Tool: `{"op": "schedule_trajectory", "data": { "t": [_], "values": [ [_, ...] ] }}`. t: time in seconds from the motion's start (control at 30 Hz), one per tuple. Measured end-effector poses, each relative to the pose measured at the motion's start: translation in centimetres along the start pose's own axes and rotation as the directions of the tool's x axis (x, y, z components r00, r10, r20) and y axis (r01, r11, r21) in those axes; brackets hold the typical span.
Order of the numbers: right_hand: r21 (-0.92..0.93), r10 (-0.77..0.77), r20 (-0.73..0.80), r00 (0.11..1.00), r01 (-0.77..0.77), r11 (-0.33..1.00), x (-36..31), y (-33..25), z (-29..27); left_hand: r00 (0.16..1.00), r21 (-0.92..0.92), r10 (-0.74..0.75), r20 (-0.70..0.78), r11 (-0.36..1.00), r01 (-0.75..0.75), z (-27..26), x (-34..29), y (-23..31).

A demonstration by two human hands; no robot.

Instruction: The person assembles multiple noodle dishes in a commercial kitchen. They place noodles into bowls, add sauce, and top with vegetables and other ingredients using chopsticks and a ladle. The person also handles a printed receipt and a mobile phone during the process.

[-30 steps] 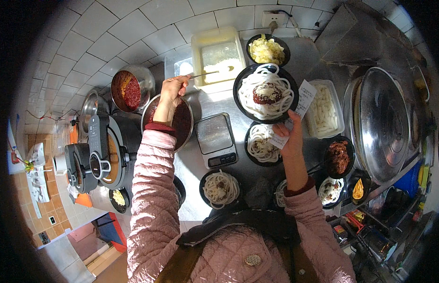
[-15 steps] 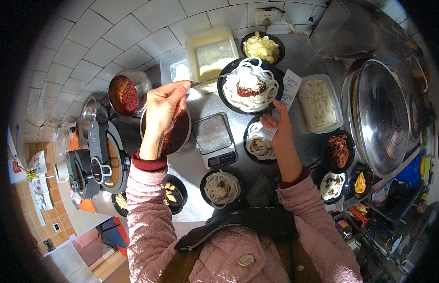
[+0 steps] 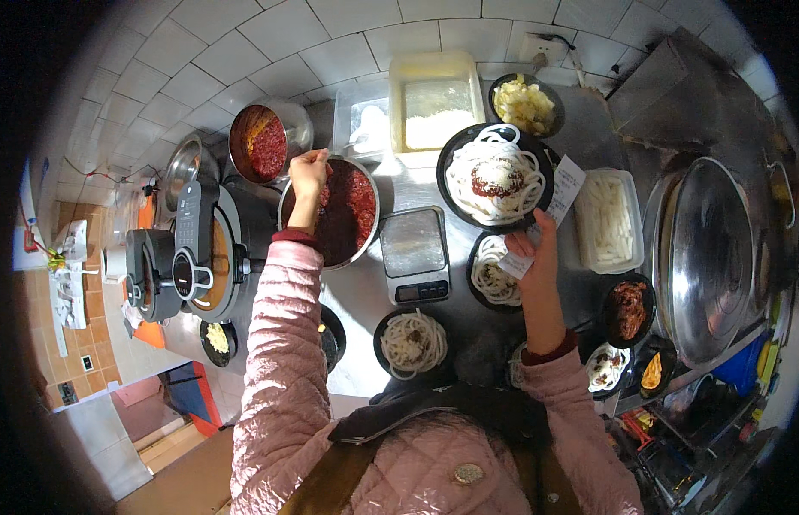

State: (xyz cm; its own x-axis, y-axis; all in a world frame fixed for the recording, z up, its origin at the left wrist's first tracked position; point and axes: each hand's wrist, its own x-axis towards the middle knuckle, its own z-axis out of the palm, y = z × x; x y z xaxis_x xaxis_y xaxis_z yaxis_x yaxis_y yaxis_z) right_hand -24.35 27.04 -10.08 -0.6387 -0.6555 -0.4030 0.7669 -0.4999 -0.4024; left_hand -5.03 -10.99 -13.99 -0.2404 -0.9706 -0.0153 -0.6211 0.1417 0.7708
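My left hand (image 3: pixel 308 178) is closed over the steel pot of dark red chunky sauce (image 3: pixel 360 204). The thin metal spoon it gripped a moment earlier is mostly hidden behind the fingers now. My right hand (image 3: pixel 541 255) pinches the near right rim of a black bowl (image 3: pixel 451 199), tilted and raised above the counter. Thick white noodles (image 3: pixel 472 184) fill it, topped with red sauce and white crumbs (image 3: pixel 500 176). A printed paper slip (image 3: pixel 564 190) runs along that hand, its other end by the fingers. Below sits another black bowl of noodles (image 3: pixel 496 270).
A digital scale (image 3: pixel 415 255) lies between my arms. Behind stand a tub of white crumbs (image 3: pixel 435 81) and a bowl of pale yellow chopped food (image 3: pixel 524 103). To the right are a tub of white sticks (image 3: pixel 609 219) and a large lidded pot (image 3: pixel 715 257). Cookers (image 3: pixel 202 257) stand left.
My left hand has moved from beside the noodle bowl back left and over the sauce pot, taking the spoon off the noodles. My right hand still holds the bowl. The view has shifted.
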Motion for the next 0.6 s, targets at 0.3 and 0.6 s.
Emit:
{"op": "schedule_trajectory", "data": {
  "t": [0.3, 0.6],
  "values": [
    [-0.004, -0.016, 0.029, 0.999, 0.016, 1.0, -0.4, 0.2, 0.2, 0.946, -0.291, -0.063, 0.32, 0.943, 0.161, -0.2, 1.3, 0.2],
    [-0.012, -0.012, 0.027, 1.0, 0.012, 1.0, -0.6, 0.2, 0.9, 0.863, -0.495, -0.344, 0.369, 0.713, 0.496, -4.2, 0.4, -0.5]
  ]
}}
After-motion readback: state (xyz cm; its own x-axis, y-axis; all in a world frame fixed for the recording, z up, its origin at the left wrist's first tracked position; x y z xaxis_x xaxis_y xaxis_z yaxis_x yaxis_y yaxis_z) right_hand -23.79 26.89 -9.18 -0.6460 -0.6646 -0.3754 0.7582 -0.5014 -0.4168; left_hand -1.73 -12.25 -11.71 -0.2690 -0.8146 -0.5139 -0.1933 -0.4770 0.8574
